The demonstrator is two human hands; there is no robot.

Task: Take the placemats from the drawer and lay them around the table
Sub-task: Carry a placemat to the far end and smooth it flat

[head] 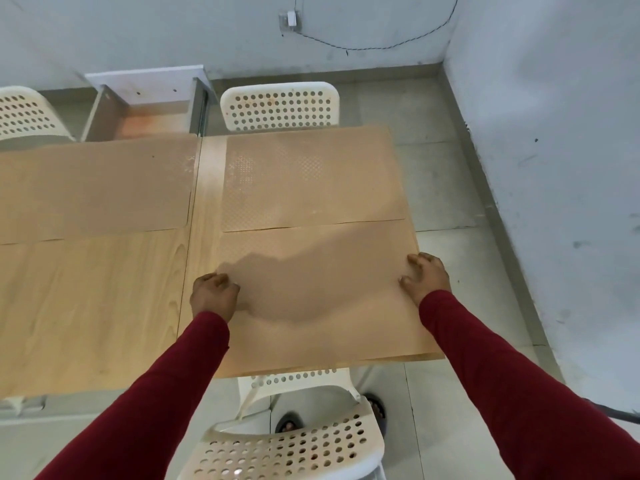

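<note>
A tan placemat (311,327) lies flat at the near right corner of the light wooden table (97,306). My left hand (214,294) pinches its left edge with curled fingers. My right hand (426,276) grips its right edge, fingers curled over the top at the table's side. A second placemat (311,178) lies just beyond it on the far right, its near edge touching the first. A third placemat (93,188) covers the far left. The open drawer (145,112) sticks out from the far side of the table, and I see no mats inside it.
A white perforated chair (280,105) stands behind the far right mat, and another chair (20,112) stands at the far left. A third chair (294,445) is right below me at the near edge. The wall (554,168) closes in on the right.
</note>
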